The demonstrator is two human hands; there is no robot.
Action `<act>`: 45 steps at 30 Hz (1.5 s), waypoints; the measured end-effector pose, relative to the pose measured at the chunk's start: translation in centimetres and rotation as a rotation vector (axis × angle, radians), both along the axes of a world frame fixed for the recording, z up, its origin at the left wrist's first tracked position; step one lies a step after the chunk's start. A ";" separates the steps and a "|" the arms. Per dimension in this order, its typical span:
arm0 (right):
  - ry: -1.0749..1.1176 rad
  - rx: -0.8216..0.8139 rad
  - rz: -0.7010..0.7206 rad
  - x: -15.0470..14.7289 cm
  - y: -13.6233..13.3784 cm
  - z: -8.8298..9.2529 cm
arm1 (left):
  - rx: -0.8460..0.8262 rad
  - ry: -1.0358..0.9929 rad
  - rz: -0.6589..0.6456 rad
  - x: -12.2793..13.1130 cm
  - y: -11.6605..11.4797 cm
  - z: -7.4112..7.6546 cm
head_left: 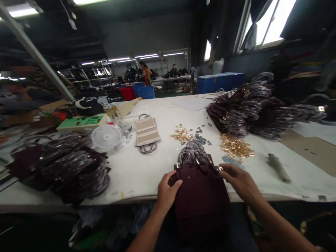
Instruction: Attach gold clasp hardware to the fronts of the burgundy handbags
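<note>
A dark maroon bag (pixel 201 196) lies at the near edge of the white table (pixel 147 171), its plastic-wrapped handles (pixel 193 154) pointing away from me. My left hand (pixel 167 190) grips the bag's upper left corner, fingers curled over the edge. My right hand (pixel 237 180) rests on the bag's upper right corner, fingers pinched near a small gold fitting. Gold metal fittings (pixel 236 147) lie in a heap just beyond the right hand, with a smaller gold pile (pixel 181 134) and dark small parts (pixel 201 138) farther back.
A pile of maroon bags with wrapped handles (pixel 68 164) fills the left side, another large pile (pixel 252 108) the far right. A small white fan (pixel 107 137), beige panels (pixel 146 131), a green device (pixel 84 122) and a grey tool (pixel 278 167) lie on the table. People work far behind.
</note>
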State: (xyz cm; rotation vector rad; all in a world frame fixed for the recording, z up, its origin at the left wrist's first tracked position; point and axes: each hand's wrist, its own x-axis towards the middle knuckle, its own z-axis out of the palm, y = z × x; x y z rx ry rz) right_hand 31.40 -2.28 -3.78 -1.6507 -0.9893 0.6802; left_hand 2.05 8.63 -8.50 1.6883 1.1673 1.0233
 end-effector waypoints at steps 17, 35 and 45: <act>0.058 0.110 0.168 -10.2 2.1 -3.3 | 0.005 0.063 0.125 2.4 -1.0 0.8; -0.176 0.055 0.099 -11.3 3.0 -2.3 | -0.235 0.106 -0.196 -0.8 0.3 2.4; 0.019 0.033 0.039 -10.7 3.3 -3.1 | -0.115 0.084 -0.027 0.7 -1.0 1.7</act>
